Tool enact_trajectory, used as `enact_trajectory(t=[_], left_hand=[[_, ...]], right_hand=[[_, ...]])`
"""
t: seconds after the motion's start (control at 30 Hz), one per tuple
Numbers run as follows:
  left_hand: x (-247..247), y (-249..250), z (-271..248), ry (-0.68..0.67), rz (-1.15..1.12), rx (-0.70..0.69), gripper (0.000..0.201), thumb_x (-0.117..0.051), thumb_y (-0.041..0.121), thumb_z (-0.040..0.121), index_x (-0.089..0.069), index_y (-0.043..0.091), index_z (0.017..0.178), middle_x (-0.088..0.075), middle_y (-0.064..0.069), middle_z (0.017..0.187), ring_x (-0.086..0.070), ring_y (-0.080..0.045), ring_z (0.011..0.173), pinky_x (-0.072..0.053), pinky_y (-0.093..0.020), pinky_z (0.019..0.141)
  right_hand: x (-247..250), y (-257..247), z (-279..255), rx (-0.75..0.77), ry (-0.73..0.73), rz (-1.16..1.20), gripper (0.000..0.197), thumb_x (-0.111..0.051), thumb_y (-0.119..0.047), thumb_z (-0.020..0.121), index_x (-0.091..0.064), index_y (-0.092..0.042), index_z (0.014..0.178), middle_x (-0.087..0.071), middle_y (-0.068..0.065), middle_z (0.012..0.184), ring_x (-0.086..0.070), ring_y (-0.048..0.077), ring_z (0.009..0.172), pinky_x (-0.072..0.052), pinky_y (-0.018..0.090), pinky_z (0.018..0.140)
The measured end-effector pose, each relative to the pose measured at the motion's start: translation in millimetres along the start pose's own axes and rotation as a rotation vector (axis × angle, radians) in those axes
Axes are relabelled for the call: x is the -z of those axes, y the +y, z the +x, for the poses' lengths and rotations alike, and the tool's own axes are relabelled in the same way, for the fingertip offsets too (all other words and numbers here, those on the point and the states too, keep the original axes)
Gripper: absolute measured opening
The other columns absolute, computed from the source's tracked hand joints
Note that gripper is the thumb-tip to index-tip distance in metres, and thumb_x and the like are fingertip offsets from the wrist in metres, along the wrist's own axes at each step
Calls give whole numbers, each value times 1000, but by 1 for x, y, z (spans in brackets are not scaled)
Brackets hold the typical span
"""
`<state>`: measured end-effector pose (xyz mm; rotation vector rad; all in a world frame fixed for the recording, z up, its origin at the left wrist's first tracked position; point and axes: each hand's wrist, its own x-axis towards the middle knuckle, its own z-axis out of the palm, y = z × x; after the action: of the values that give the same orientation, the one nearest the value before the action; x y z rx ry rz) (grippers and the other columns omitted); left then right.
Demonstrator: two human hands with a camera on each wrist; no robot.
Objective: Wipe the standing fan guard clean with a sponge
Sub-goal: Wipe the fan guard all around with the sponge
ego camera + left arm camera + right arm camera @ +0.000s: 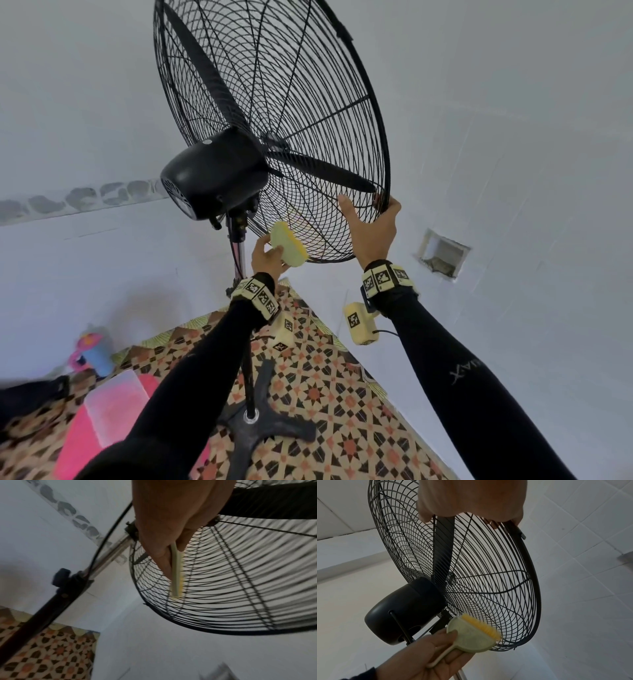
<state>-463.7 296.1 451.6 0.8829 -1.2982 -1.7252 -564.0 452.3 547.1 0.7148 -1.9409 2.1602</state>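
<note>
Gripped by the left hand [426, 654], the sponge [471, 635] presses its yellow face against the lower rear wires of the fan guard [308, 113]. Right hand [373, 226] clasps the guard's lower rim. Motor housing [212, 171] sits behind the guard, atop the pole [41, 609].

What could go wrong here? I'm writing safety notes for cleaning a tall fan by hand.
The right hand grips the guard's lower rim, fingers hooked through the wires beside a blade; if the fan started, they could be struck. The left hand presses the sponge against the guard's bottom edge, and that push might tip the fan on its stand.
</note>
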Motion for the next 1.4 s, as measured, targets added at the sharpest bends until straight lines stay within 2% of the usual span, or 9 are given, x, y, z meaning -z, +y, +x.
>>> enact_trajectory(t=[0.1,0.2,0.37,0.5,0.73,0.93,1.07,1.2,1.4], left_hand=[[-1,0,-17,-134,-67,-65,33,-58,2,99,-53,15,129,-56,-19,133,-58,-40,120,-62,-41,82],[17,0,-26,-274,-185,-94,38,-61,7,100,-53,16,135,-63,-15,128,-66,-33,112,-62,-39,87],[19,-29,-5,-40,-84,39,41,-55,5,103,-49,15,142,-55,-18,136,-58,-40,119,-59,-43,84],[0,-38,3,-49,17,126,48,-54,8,104,-45,13,151,-51,-21,147,-58,-45,122,-56,-58,95],[20,-9,-34,-364,-118,1,38,-59,10,102,-54,20,138,-69,-8,126,-72,-31,108,-63,-44,86],[16,-28,5,-67,105,108,42,-56,5,103,-51,11,144,-58,-19,137,-65,-44,110,-60,-53,85],[-5,-25,-3,-121,50,152,46,-53,2,103,-48,10,147,-53,-20,141,-58,-49,118,-55,-61,95],[16,-30,-21,-284,-142,153,40,-59,5,101,-53,11,141,-59,-17,132,-67,-41,113,-60,-52,90],[-4,-40,-7,-42,-137,208,39,-54,4,104,-52,15,141,-54,-19,137,-63,-42,116,-57,-53,95]], right_hand=[[3,0,3,3,3,-21,86,-86,-60,72,-44,-18,135,-58,-5,131,-54,12,121,-41,18,102],[-2,-2,1,9,10,-24,86,-86,-61,71,-44,-19,133,-58,-5,130,-55,12,120,-42,20,103],[-3,-1,-2,6,2,-12,87,-86,-61,71,-43,-20,135,-57,-6,132,-54,12,122,-40,17,102],[5,0,1,-12,-30,-29,85,-87,-59,71,-43,-20,133,-57,-6,131,-54,12,120,-41,11,96],[-2,-2,-2,20,11,-46,85,-86,-63,69,-45,-20,130,-60,-7,126,-57,12,117,-46,22,100],[4,-3,-1,24,-26,-44,84,-86,-63,70,-45,-20,130,-60,-8,124,-58,12,114,-45,12,91],[9,-1,0,37,-55,-56,84,-86,-59,72,-45,-17,133,-60,-7,124,-59,11,113,-42,-1,84],[16,2,9,50,-103,-60,93,-83,-63,74,-44,-18,144,-58,-4,138,-54,12,127,-44,22,106],[20,7,17,32,-157,-51,81,-82,-65,72,-50,-21,132,-62,-8,125,-59,12,118,-49,30,102]])
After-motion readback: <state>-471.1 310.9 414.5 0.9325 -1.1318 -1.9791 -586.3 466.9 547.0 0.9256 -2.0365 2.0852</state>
